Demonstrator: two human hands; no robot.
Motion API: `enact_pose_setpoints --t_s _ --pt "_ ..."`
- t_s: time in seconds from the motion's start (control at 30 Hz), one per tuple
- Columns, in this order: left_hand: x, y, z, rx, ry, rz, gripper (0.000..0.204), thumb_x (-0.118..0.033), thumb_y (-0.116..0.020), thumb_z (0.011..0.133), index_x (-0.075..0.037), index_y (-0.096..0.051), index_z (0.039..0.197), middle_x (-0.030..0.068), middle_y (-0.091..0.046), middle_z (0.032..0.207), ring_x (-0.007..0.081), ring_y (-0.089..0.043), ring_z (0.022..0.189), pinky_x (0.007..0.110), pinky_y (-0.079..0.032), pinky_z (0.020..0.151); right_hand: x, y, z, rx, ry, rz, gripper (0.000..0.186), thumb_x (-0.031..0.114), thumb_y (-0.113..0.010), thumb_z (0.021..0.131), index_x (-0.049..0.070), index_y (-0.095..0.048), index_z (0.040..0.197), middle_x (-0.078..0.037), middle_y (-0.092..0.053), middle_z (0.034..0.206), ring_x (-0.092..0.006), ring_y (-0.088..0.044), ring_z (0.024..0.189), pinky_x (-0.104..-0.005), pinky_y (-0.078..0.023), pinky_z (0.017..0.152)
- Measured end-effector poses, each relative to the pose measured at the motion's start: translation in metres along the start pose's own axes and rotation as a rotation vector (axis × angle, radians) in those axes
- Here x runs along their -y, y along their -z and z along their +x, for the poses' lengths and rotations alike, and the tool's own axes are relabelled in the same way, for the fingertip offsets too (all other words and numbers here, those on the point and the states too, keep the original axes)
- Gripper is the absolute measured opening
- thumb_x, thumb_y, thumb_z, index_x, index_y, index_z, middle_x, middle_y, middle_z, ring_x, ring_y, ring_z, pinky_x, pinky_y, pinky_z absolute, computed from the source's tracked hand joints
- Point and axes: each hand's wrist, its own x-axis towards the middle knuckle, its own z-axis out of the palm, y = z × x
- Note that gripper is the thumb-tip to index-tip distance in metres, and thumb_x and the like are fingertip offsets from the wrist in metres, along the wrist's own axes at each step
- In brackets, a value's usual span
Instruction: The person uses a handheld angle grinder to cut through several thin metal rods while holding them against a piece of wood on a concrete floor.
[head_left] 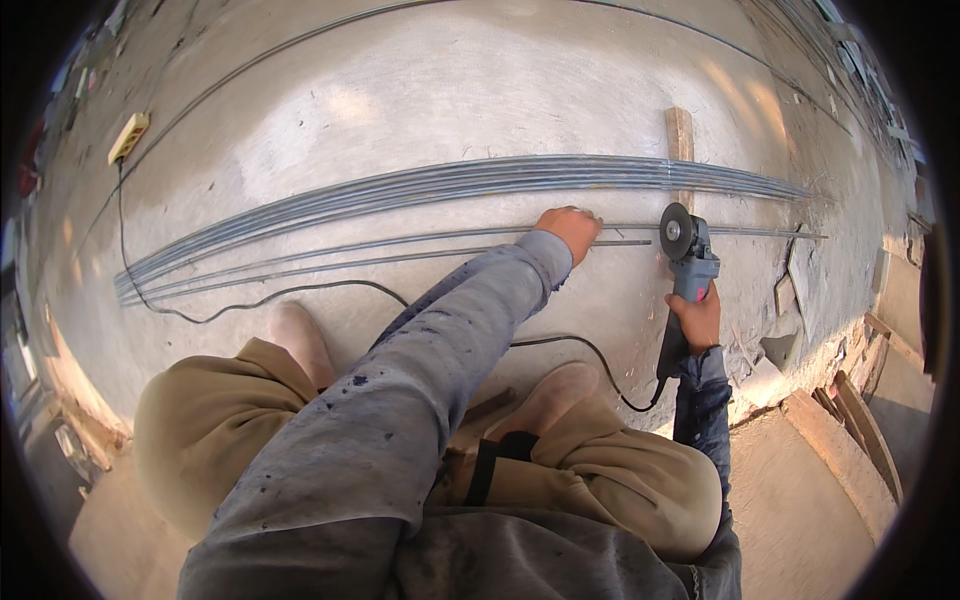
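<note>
My right hand [697,318] is wrapped round the handle of a grey and black angle grinder [692,262]. The grinder's dark round disc [677,232] faces up and left, over the line of a long steel rod [745,231]; whether they touch I cannot tell. Left of the disc, my left hand [570,232] is closed on that same rod, its fingertips partly hidden. Nearer to me lies a second rod [400,257], whose right end stops just short of the disc. A bundle of several steel rods [420,184] lies beyond both hands.
A wooden block [680,135] lies under the bundle's right part. The grinder's black cord [585,345] runs under my left arm toward a yellowish power strip [128,138] at far left. Broken slabs [790,275] and planks [845,450] lie at right. My feet are close to the rods.
</note>
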Motion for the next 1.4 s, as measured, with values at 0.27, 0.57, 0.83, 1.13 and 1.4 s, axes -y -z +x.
enact_pose_setpoints --t_s 0.27,0.57,0.83,1.13,1.4 --pt "0.001 -0.002 0.001 -0.002 0.005 -0.026 0.028 -0.010 -0.050 0.089 -0.008 -0.064 0.113 0.0112 -0.065 0.106 0.0292 -0.061 0.101 0.040 -0.050 0.087 -0.007 0.000 0.001 -0.002 0.000 -0.022 0.051 0.015 -0.074 0.062 0.001 -0.056 0.108 -0.010 -0.064 0.092 -0.0212 -0.061 0.080 -0.0330 -0.049 0.074" --pt "0.001 -0.004 0.004 0.012 0.031 -0.015 0.028 -0.010 -0.050 0.089 -0.007 -0.064 0.113 0.0125 -0.065 0.104 0.0297 -0.062 0.099 0.041 -0.050 0.086 -0.002 -0.002 -0.002 -0.007 0.010 -0.036 0.052 0.015 -0.073 0.063 0.001 -0.055 0.109 -0.009 -0.064 0.093 -0.0202 -0.060 0.081 -0.0328 -0.048 0.074" --pt "0.002 -0.001 0.002 0.020 0.034 -0.020 0.027 -0.008 -0.050 0.089 -0.007 -0.065 0.112 0.0136 -0.065 0.104 0.0301 -0.063 0.098 0.040 -0.051 0.085 -0.002 -0.004 0.000 0.012 0.049 0.009 0.052 0.014 -0.073 0.064 0.001 -0.054 0.110 -0.009 -0.063 0.094 -0.0193 -0.059 0.083 -0.0322 -0.048 0.076" --pt "-0.001 -0.002 0.002 0.010 0.029 -0.022 0.025 -0.012 -0.051 0.089 -0.006 -0.065 0.110 0.0133 -0.065 0.103 0.0299 -0.063 0.097 0.040 -0.051 0.085 -0.010 -0.001 0.005 0.011 0.040 -0.009 0.052 0.013 -0.073 0.063 0.000 -0.054 0.110 -0.011 -0.064 0.094 -0.0212 -0.061 0.083 -0.0333 -0.048 0.076" --pt "0.001 -0.004 0.002 0.003 0.030 -0.013 0.025 -0.010 -0.051 0.088 -0.007 -0.065 0.109 0.0129 -0.065 0.102 0.0301 -0.063 0.096 0.041 -0.051 0.084 -0.012 -0.002 -0.002 -0.003 0.039 -0.063 0.054 0.015 -0.074 0.063 0.001 -0.055 0.111 -0.013 -0.064 0.096 -0.0233 -0.061 0.085 -0.0344 -0.048 0.077"
